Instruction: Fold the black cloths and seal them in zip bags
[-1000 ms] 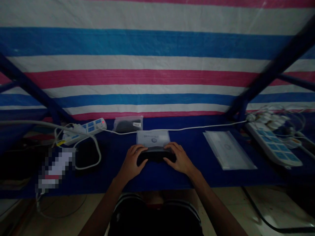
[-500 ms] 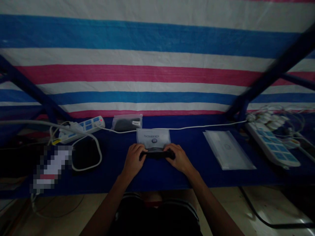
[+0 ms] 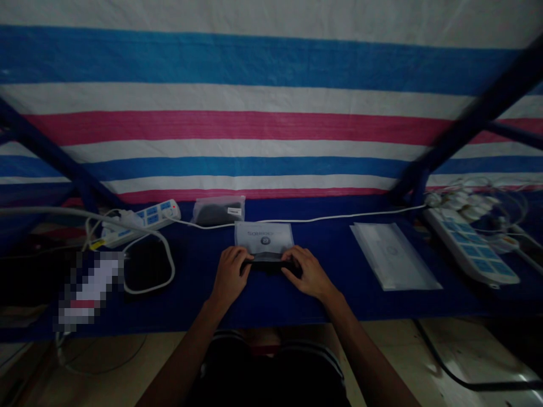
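Both my hands rest at the middle of the blue-covered table. Between them lies a black folded item (image 3: 268,264), flattened into a narrow strip, possibly fabric. My left hand (image 3: 230,277) grips its left end and my right hand (image 3: 309,275) grips its right end, fingers curled over it. The item lies on the near edge of a white printed flat pouch (image 3: 263,234), and my fingers hide part of that pouch's lower edge.
A clear bag holding something dark (image 3: 218,213) lies behind the pouch. Power strips (image 3: 148,217) (image 3: 470,251) with cables stand on both sides, a flat plastic sleeve (image 3: 392,257) lies to the right, and a black pad (image 3: 146,265) to the left. A striped tarp hangs behind.
The black item has gone from a thick rounded shape to a flatter, narrower strip. My hands have drawn closer together over it, and the view has tilted slightly downward.
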`<state>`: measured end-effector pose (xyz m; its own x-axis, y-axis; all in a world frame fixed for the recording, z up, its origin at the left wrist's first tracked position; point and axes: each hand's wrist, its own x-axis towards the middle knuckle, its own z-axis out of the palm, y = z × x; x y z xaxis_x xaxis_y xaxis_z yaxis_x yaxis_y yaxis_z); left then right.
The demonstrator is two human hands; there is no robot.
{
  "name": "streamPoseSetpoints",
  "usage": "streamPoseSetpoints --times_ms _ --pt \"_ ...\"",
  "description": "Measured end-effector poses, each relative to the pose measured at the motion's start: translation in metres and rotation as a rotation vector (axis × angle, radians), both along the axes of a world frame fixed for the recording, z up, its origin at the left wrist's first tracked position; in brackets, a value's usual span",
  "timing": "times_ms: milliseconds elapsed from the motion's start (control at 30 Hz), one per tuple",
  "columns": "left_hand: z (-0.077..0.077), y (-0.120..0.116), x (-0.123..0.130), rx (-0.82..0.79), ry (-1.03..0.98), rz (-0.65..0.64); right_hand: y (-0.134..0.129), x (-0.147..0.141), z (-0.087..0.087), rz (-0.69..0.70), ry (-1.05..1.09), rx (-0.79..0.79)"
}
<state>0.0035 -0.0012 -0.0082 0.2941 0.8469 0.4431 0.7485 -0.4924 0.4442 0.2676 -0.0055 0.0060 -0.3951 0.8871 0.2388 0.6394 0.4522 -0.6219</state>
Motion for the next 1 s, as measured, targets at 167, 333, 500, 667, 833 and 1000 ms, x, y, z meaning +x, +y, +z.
streamPoseSetpoints --times_ms 167,333,500,667,833,1000 --pt "0.001 -0.001 0.001 0.009 -0.019 -0.022 0.005 -0.001 -0.011 -0.047 0.012 0.006" --pt "0.002 -0.002 0.000 0.020 -0.036 -0.046 0.010 -0.004 -0.018 -0.096 0.038 -0.002" --pt "0.001 -0.001 0.000 0.025 -0.054 -0.062 0.013 -0.007 -0.020 -0.137 0.116 0.007" --pt "0.000 -0.002 0.001 0.031 -0.091 -0.084 0.013 -0.007 -0.021 -0.137 0.152 0.013" --pt "-0.002 -0.001 -0.001 0.052 -0.126 -0.091 0.007 -0.006 -0.014 -0.116 0.071 0.106" --pt "-0.003 -0.001 -0.002 0.025 -0.141 -0.053 0.004 -0.005 -0.003 0.026 -0.001 0.086"
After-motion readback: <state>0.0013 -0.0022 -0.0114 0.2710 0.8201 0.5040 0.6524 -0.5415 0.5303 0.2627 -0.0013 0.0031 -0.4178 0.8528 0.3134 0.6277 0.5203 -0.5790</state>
